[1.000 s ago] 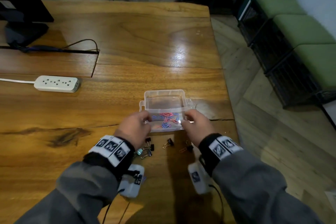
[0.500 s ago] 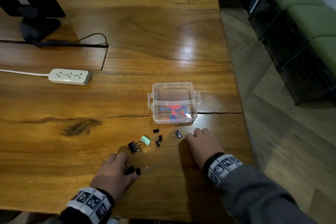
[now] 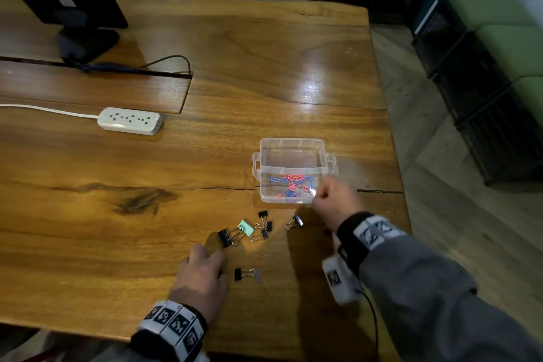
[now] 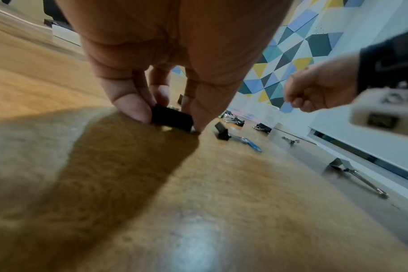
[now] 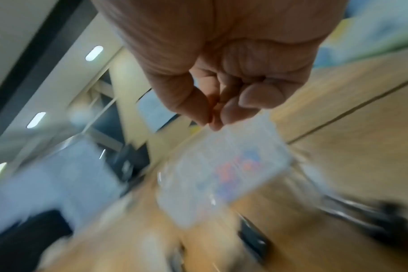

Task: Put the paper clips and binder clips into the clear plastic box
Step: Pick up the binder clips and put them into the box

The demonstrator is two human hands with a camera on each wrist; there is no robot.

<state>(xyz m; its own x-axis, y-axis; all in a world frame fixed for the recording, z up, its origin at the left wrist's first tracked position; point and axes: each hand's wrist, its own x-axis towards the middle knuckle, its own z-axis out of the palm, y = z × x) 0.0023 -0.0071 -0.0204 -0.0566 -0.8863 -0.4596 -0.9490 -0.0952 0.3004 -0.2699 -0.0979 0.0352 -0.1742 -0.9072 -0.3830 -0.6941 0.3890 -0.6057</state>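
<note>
Glossy wood-grain worktop, dark knot and a thin crack across it. Clear plastic box, rectangular, rounded corners, side latches, lid off, sits near the right edge; thin pink and blue wire paper clips lie on its floor. Left hand is down on the worktop, thumb and fingers pinching a black wedge-shaped binder clip. Right hand is raised at the box's near right corner, fingers curled tight to the thumb; can't tell if anything is in the pinch, right wrist view blurred. Loose clips lie scattered between hands and box: black with wire handles, 1 mint green. 1 more black clip lies just right of the left hand. White oblong power strip lies far left.
</note>
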